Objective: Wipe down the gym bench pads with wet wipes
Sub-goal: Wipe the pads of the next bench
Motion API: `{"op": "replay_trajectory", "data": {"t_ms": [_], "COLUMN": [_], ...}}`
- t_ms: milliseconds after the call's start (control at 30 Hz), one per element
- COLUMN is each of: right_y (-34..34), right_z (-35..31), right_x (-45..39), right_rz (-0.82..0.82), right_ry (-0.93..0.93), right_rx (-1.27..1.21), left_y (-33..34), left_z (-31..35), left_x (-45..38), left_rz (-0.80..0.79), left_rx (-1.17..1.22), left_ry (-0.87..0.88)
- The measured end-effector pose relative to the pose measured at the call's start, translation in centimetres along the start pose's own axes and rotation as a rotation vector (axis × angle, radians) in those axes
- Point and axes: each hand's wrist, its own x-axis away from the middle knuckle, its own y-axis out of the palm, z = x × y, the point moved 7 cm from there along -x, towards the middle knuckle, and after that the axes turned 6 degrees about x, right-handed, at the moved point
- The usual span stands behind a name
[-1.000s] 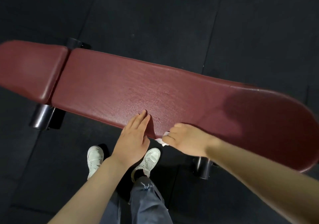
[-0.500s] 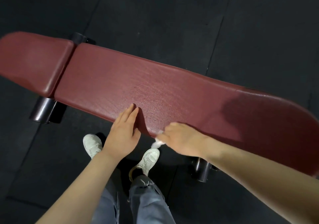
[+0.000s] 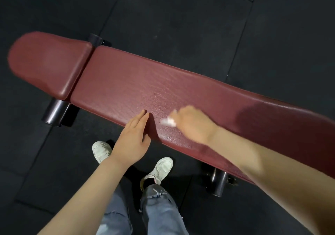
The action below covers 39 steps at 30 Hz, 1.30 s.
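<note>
Our wipe (image 3: 168,122), white and bunched, lies on the long pad (image 3: 181,93) near its front edge, gripped in our blurred right hand (image 3: 192,124). Our left hand (image 3: 133,140) rests flat on that edge, fingers straight. The short pad (image 3: 49,62) adjoins leftward, over dark floor (image 3: 163,8).

Maroon bench pad (image 3: 181,88) — white wipe (image 3: 167,122) — black floor (image 3: 163,17).

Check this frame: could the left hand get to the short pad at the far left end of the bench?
Probably yes. The left hand lies flat on the long pad, holding nothing, and nothing sits between it and the short pad.
</note>
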Motion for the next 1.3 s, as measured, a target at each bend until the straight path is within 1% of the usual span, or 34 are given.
{"op": "replay_trajectory", "data": {"t_ms": [67, 100, 133, 167, 200, 300, 367, 400, 433, 467, 500, 567, 633, 733, 767, 833, 900, 933, 1067, 1133, 1233, 1300], "right_y": [1.0, 1.0, 0.6, -0.4, -1.2, -3.8, -4.8, -4.6, -4.3, -3.6, -2.5, -0.2, 0.8, 2.0, 1.8, 0.6, -1.3, -2.3, -4.5, -4.3, -3.4, -3.0], "right_z": [-3.4, -4.0, -3.9, -3.0, -1.3, 5.6, 8.1, 7.8, 6.7, 5.0, 2.7, -2.8, -6.1, -7.4, -7.3, -6.1, -3.6, -2.0, 4.5, 5.5, 6.1, 5.8], "right_x": [2.1, 2.2, 1.6, 0.0, -2.0, -6.9, -7.7, -7.6, -7.3, -6.7, -5.9, -3.1, -0.9, -1.3, -2.1, -4.7, -7.7, -9.1, -12.6, -12.8, -11.9, -10.9], "right_rz": [-0.138, -0.182, -0.198, -0.189, -0.123, 0.056, 0.152, 0.179, 0.208, 0.21, 0.174, 0.107, 0.064, -0.078, -0.101, -0.109, -0.048, -0.006, 0.076, 0.108, 0.188, 0.247], "right_ry": [-0.302, -0.406, -0.444, -0.382, -0.287, 0.103, 0.35, 0.405, 0.418, 0.391, 0.3, 0.022, -0.219, -0.488, -0.551, -0.556, -0.467, -0.391, 0.045, 0.222, 0.532, 0.653], "right_rx": [-0.01, 0.019, 0.008, -0.041, -0.058, 0.095, 0.124, 0.11, 0.088, 0.067, 0.051, -0.016, -0.024, 0.094, 0.115, 0.13, 0.171, 0.182, 0.237, 0.237, 0.112, 0.036], "left_y": [0.0, 0.0, 0.0, 0.0, 0.0, 0.1, 0.0, -0.1, -0.1, -0.3, -0.5, -0.9, -1.0, -1.0, -1.1, -1.2, -1.3, -1.3, -2.0, -2.4, -3.2, -3.8], "left_z": [-0.2, -0.3, -0.3, -0.4, -0.4, -0.6, -0.7, -0.8, -0.9, -1.1, -1.3, -1.7, -2.1, -2.3, -2.3, -2.4, -2.6, -2.7, -3.1, -3.3, -4.0, -4.6], "left_x": [0.0, 0.0, 0.0, 0.0, 0.0, -0.1, 0.0, -0.1, -0.1, -0.2, -0.2, -0.4, -0.5, -0.7, -0.7, -0.8, -0.9, -0.8, -0.9, -0.9, -0.8, -0.6], "left_rz": [-0.005, -0.002, 0.004, 0.011, 0.016, 0.016, 0.014, 0.015, 0.017, 0.02, 0.024, 0.023, 0.006, 0.002, 0.01, 0.029, 0.036, 0.033, 0.016, 0.0, -0.03, -0.055], "left_rx": [0.014, 0.021, 0.028, 0.033, 0.035, 0.044, 0.053, 0.055, 0.055, 0.056, 0.059, 0.071, 0.073, 0.071, 0.076, 0.078, 0.071, 0.066, 0.062, 0.072, 0.078, 0.084], "left_ry": [-0.005, -0.008, -0.01, -0.011, -0.011, -0.012, -0.02, -0.026, -0.033, -0.044, -0.056, -0.069, -0.066, -0.058, -0.06, -0.061, -0.061, -0.062, -0.073, -0.086, -0.1, -0.111]}}
